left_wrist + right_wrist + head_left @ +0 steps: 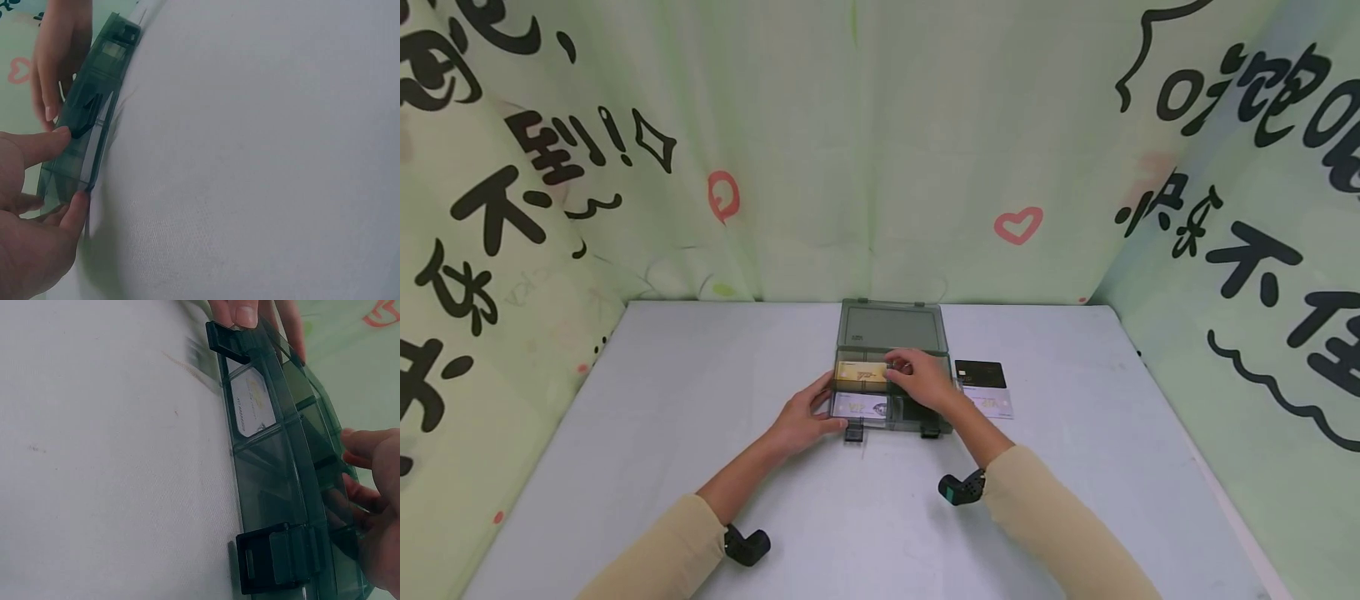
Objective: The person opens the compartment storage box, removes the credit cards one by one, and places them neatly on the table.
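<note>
At the center of the frame in the head view, you have a translucent grey-green compartment box [891,351] on the white tabletop [700,358], its hinged lid [891,323] tipped open toward the upper part of the frame. Your left hand [802,421] is clamped on the box's left end, thumb and fingers apart around it, with the thumb near the left latch [853,432]. Your right hand [922,379] is bent over the upper-right compartments, its fingertips just beside the right edge of a gold card [861,372]; you cannot tell from these views whether those fingers pinch anything or are only close together.

The gold card lies in the upper-left compartment, and a pale lavender card [857,406] in the lower-left one, below it in the frame. The right latch [930,432] hangs from the box's lower edge, to the right of the left one. Just right of the box, a black card [981,373] lies on the tabletop directly above a lavender card [988,402] in the frame.

You wear beige sleeves [1063,525], with a black wrist camera [747,547] at each cuff. Behind the tabletop, a pale green curtain [797,125] printed with black lettering and a red heart [1018,225] fills the upper frame.
</note>
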`<move>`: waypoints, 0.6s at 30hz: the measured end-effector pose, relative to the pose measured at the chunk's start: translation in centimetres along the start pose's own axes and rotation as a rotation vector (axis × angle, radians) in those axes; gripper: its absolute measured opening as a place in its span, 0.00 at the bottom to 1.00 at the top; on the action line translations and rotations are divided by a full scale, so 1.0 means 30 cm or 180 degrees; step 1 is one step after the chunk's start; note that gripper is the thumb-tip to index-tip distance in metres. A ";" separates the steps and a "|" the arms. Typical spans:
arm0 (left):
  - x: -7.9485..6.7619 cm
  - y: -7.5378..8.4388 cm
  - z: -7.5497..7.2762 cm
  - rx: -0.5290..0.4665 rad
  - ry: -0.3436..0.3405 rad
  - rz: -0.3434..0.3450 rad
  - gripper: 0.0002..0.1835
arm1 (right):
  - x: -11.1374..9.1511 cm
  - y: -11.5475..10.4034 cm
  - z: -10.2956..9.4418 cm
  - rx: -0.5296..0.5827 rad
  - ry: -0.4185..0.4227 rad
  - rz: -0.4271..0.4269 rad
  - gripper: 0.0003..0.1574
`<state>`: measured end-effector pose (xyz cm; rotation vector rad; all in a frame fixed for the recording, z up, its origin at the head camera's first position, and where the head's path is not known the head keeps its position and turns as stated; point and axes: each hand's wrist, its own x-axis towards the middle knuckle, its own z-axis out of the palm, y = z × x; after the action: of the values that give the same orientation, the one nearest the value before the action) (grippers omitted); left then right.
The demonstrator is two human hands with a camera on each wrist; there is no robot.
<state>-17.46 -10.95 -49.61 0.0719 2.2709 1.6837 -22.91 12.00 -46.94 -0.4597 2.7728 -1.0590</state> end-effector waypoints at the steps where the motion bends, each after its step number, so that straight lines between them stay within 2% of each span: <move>1: 0.000 -0.001 0.000 0.0012 -0.0004 0.0015 0.50 | 0.002 -0.003 0.002 -0.0016 -0.0013 -0.0006 0.20; 8: 0.001 -0.002 -0.002 -0.0042 -0.0049 0.0070 0.49 | 0.016 -0.024 0.008 -0.0165 -0.0140 0.0099 0.18; 14: -0.001 -0.003 -0.004 -0.0052 -0.0071 0.0080 0.49 | 0.041 -0.028 0.025 -0.0419 -0.0295 0.0257 0.22; 18: -0.003 -0.001 -0.005 -0.0089 -0.0065 0.0082 0.49 | 0.052 -0.030 0.033 -0.0469 -0.0384 0.0298 0.23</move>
<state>-17.41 -11.14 -49.59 0.1120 2.2405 1.7193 -23.95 10.21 -47.11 -0.3924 2.7459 -0.7837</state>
